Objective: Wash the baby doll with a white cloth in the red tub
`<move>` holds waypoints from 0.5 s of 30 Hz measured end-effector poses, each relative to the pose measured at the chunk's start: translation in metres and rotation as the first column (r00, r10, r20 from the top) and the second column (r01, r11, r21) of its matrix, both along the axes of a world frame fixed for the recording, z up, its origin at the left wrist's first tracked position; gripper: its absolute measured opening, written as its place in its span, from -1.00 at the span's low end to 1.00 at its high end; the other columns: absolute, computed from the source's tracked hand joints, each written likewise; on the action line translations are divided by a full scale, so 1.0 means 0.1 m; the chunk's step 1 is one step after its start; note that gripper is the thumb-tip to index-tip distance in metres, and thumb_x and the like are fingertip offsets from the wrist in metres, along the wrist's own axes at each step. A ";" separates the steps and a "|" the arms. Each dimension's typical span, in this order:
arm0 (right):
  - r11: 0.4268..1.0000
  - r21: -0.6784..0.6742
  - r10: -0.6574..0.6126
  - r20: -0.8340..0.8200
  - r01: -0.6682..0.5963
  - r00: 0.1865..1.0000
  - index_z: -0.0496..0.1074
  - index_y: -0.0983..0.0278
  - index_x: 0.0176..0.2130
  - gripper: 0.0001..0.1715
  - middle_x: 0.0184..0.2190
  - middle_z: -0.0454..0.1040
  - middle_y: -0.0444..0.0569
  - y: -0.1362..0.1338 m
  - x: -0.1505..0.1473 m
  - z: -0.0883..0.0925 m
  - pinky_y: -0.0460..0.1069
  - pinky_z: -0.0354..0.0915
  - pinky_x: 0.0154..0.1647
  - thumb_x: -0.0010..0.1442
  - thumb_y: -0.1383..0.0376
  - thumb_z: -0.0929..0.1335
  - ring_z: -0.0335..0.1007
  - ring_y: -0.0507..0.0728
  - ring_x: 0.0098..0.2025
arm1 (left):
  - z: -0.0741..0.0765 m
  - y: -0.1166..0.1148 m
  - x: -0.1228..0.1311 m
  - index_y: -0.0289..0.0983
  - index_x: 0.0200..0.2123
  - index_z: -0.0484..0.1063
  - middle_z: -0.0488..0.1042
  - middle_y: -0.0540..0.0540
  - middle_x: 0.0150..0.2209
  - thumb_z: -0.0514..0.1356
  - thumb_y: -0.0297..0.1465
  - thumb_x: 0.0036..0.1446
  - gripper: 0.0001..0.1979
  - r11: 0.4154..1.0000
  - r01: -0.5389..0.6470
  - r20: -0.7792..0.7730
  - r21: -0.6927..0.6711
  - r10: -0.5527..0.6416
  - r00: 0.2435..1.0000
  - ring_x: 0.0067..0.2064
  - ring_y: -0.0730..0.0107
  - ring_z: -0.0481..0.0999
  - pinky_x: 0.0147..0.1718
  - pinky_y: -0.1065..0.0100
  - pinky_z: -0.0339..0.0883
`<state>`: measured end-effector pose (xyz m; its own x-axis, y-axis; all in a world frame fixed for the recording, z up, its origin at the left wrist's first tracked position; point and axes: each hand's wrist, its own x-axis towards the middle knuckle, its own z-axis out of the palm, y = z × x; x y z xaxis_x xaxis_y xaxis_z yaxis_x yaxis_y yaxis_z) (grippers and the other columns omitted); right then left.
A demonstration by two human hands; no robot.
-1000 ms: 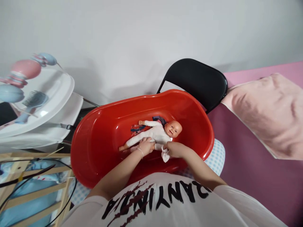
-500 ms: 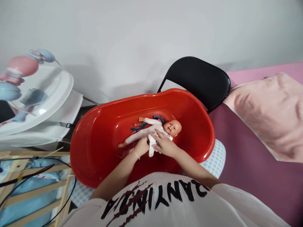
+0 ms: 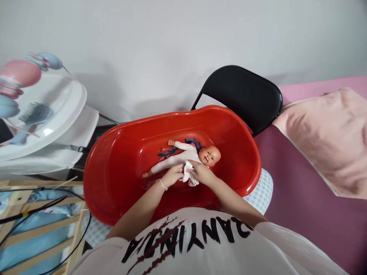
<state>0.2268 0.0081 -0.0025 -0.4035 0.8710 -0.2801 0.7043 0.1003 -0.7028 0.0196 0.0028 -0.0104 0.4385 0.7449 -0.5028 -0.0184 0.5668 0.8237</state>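
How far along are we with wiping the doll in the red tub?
Done: the doll lies on its back in the red tub, in a white suit. In hand: the left hand rests on its middle while the right hand presses a white cloth to its chest. Left, probably: arms, legs and face; the cloth is not on them now.

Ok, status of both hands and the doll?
Left hand on waist of white-suited plastic baby doll. Right hand holds small white cloth at its chest. Doll lies in red plastic tub, nothing blocking.
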 end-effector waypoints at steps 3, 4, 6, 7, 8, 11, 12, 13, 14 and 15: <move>0.998 -0.024 -0.053 0.033 0.054 0.998 0.55 0.37 0.23 -0.60 0.02 0.54 0.11 -0.01 -0.01 0.04 -0.13 0.35 0.03 0.55 0.22 0.36 0.50 0.08 -0.02 | 0.09 0.00 0.00 -0.41 0.12 0.61 0.70 -0.41 -0.07 0.54 -0.18 -0.06 -0.30 0.996 0.070 -0.030 0.054 -0.069 0.997 0.02 -0.18 0.65 0.11 0.00 0.53; 0.997 -0.022 -0.072 0.036 0.073 0.997 0.58 0.39 0.16 -0.63 -0.03 0.55 0.10 -0.02 -0.01 0.05 -0.15 0.32 -0.04 0.55 0.22 0.36 0.48 0.05 -0.09 | 0.11 0.00 -0.01 -0.41 0.15 0.59 0.69 -0.41 -0.05 0.51 -0.12 -0.02 -0.28 0.991 0.104 -0.077 0.085 -0.097 0.992 0.02 -0.18 0.65 0.11 -0.03 0.53; 0.994 -0.029 -0.105 0.001 0.105 0.994 0.61 0.41 0.06 -0.65 -0.10 0.56 0.08 -0.05 -0.01 0.03 -0.17 0.26 -0.13 0.56 0.20 0.35 0.45 0.02 -0.18 | 0.15 -0.01 -0.01 -0.42 0.21 0.57 0.69 -0.42 0.00 0.43 -0.04 0.08 -0.25 0.970 0.175 -0.208 0.170 -0.138 0.968 0.06 -0.22 0.64 0.12 -0.07 0.53; 0.992 -0.044 -0.117 -0.039 0.115 0.992 0.62 0.40 0.02 -0.64 -0.12 0.57 0.06 -0.07 -0.01 0.00 -0.17 0.25 -0.15 0.56 0.18 0.35 0.44 0.01 -0.21 | 0.16 -0.02 0.00 -0.42 0.23 0.56 0.68 -0.43 0.03 0.39 -0.02 0.11 -0.24 0.953 0.206 -0.277 0.220 -0.141 0.950 0.10 -0.25 0.62 0.14 -0.09 0.53; 0.990 -0.064 -0.131 -0.086 0.126 0.988 0.62 0.40 0.01 -0.62 -0.14 0.57 0.05 -0.07 -0.02 -0.04 -0.17 0.26 -0.15 0.57 0.17 0.33 0.44 0.01 -0.21 | 0.16 -0.02 0.01 -0.42 0.25 0.56 0.68 -0.42 0.05 0.36 0.00 0.14 -0.24 0.934 0.231 -0.340 0.272 -0.132 0.931 0.13 -0.28 0.61 0.15 -0.09 0.52; 0.969 -0.086 -0.247 -0.206 0.233 0.947 0.54 0.36 0.27 -0.52 -0.01 0.56 0.06 -0.07 -0.05 -0.20 -0.12 0.38 -0.02 0.55 0.14 0.34 0.50 0.06 -0.09 | 0.10 -0.06 0.08 -0.40 0.32 0.54 0.67 -0.41 0.09 0.29 0.01 0.21 -0.22 0.879 0.270 -0.460 0.392 -0.067 0.885 0.19 -0.33 0.58 0.17 -0.08 0.52; 0.952 -0.070 -0.308 -0.226 0.300 0.924 0.42 0.36 0.41 -0.39 0.09 0.53 0.10 -0.06 -0.05 -0.26 -0.08 0.42 0.07 0.52 0.15 0.37 0.51 0.09 -0.01 | 0.06 -0.07 0.10 -0.42 0.35 0.52 0.67 -0.42 0.10 0.26 0.02 0.24 -0.21 0.866 0.274 -0.476 0.419 -0.048 0.878 0.19 -0.33 0.59 0.15 -0.06 0.53; 0.929 -0.036 -0.365 -0.239 0.368 0.900 0.29 0.38 0.51 -0.24 0.19 0.47 0.16 -0.05 -0.06 -0.30 -0.03 0.44 0.17 0.49 0.15 0.40 0.50 0.13 0.08 | 0.02 -0.08 0.11 -0.44 0.37 0.49 0.67 -0.43 0.10 0.22 0.03 0.29 -0.20 0.854 0.276 -0.484 0.442 -0.032 0.875 0.18 -0.32 0.61 0.14 -0.04 0.55; 0.906 0.015 -0.407 -0.246 0.424 0.880 0.19 0.40 0.57 -0.11 0.29 0.38 0.23 -0.05 -0.07 -0.33 0.04 0.43 0.27 0.45 0.15 0.44 0.46 0.19 0.20 | -0.02 -0.10 0.12 -0.47 0.40 0.46 0.66 -0.44 0.10 0.18 0.03 0.33 -0.19 0.841 0.276 -0.490 0.466 -0.015 0.872 0.15 -0.30 0.63 0.11 -0.02 0.56; 0.887 0.081 -0.425 -0.244 0.455 0.872 0.17 0.41 0.57 -0.06 0.38 0.27 0.28 -0.05 -0.07 -0.35 0.10 0.38 0.37 0.42 0.14 0.47 0.38 0.25 0.31 | -0.05 -0.10 0.12 -0.49 0.42 0.43 0.67 -0.44 0.08 0.15 0.04 0.36 -0.17 0.832 0.275 -0.495 0.481 -0.001 0.869 0.11 -0.26 0.65 0.08 -0.01 0.58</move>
<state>0.2201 0.0031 -0.0372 -0.0066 0.9948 -0.1015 0.5321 -0.0824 -0.8426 0.0320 -0.0077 -0.0156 0.3792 0.8981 -0.2227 0.4787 0.0155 0.8778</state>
